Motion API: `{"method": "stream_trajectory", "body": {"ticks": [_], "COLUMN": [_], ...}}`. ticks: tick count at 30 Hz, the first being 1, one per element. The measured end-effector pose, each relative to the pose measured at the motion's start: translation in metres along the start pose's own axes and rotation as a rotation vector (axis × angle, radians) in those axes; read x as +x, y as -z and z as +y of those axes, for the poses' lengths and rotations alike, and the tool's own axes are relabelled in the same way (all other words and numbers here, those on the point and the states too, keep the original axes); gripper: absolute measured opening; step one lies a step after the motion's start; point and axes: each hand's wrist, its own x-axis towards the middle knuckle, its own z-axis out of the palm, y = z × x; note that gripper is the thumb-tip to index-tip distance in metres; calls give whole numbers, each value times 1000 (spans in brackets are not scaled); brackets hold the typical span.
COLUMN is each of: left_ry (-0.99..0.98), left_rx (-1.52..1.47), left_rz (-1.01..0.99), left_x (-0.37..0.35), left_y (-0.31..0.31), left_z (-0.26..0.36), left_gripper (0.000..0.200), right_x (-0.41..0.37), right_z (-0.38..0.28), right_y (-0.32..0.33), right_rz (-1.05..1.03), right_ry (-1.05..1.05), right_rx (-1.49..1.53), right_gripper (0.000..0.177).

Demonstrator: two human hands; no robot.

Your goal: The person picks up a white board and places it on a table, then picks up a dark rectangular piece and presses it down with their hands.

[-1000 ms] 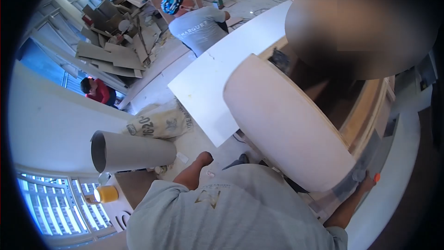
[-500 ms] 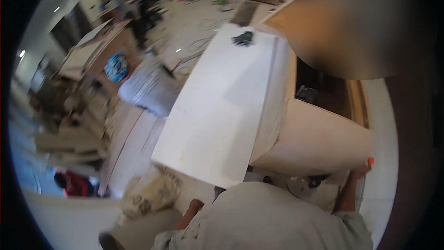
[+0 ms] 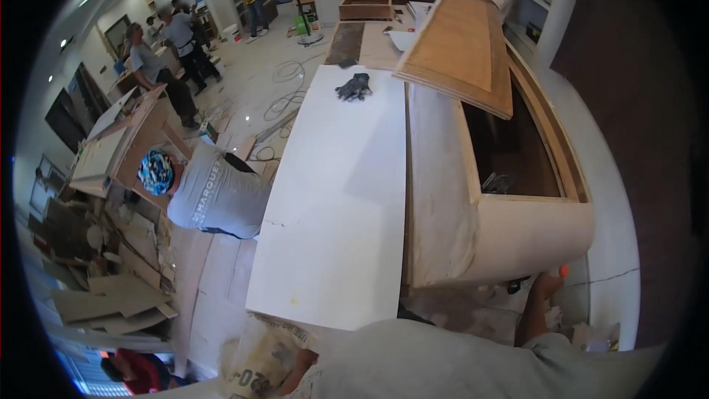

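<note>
My right hand (image 3: 546, 285) is closed around a small thing with an orange end (image 3: 563, 271), low at the right; the rest of it is hidden. Just above is the curved pale end of a large wooden cabinet (image 3: 528, 240) with an open top. At the bottom, my left hand (image 3: 304, 360) looks curled, and whatever it might hold is hidden. Beside it rests a crumpled printed sack (image 3: 258, 369). A long white board (image 3: 329, 199) lies between the sack and the cabinet, with a dark glove (image 3: 354, 87) on its far end.
A loose wooden panel (image 3: 461, 52) leans across the cabinet opening. One co-worker in a patterned cap (image 3: 214, 192) bends over at the board's left. Wood offcuts (image 3: 111, 303) are piled farther left, and cables (image 3: 284, 96) lie on the floor. Other people stand at the back.
My view has shifted and sharpened. My left hand appears lower, near the sack; my right hand still grips the orange-ended thing. The panel and a person behind the cabinet now show clearly.
</note>
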Motion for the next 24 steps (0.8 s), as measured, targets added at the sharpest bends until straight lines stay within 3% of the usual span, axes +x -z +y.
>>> {"method": "stream_trajectory", "body": {"ticks": [2, 5, 7, 10, 11, 13, 14, 15, 17, 20, 24], "left_ry": [58, 133, 123, 43, 14, -32, -52, -68, -96, -135, -155], "left_rx": [-80, -211, -218, -172, -152, -112, -98, -90, -75, -56, -35], "left_rz": [-35, -18, 3, -1, -19, -66, -88, -106, -113, -105, -105], "left_x": [8, 2, 8, 19, 23, 30, 32, 35, 42, 48, 41], "left_y": [7, 36, 51, 59, 59, 63, 67, 71, 79, 90, 91], "left_z": [5, -10, -30, -67, -83, -114, -129, -141, -158, -184, -213], "left_gripper": [27, 26, 26, 26, 26, 25, 25, 25, 25, 25, 24], "right_x": [-10, -21, -52, -73, -97, -150, -178, -211, -256, -306, -327], "right_z": [17, 33, -10, 42, 26, 6, -12, -21, -64, -76, -36], "right_y": [-3, 4, 28, 21, 30, 51, 68, 92, 139, 179, 196], "right_rz": [26, -6, 38, 206, 212, 194, 214, 184, 99, 117, 279], "right_ry": [138, 140, 77, 265, 89, -9, -92, -88, -312, -325, -349], "right_rx": [168, -136, -113, -193, -154, -277, -226, 52, 67, 135, -59], "right_gripper": [77, 72, 63, 80, 84, 86, 85, 86, 84, 82, 85]}}
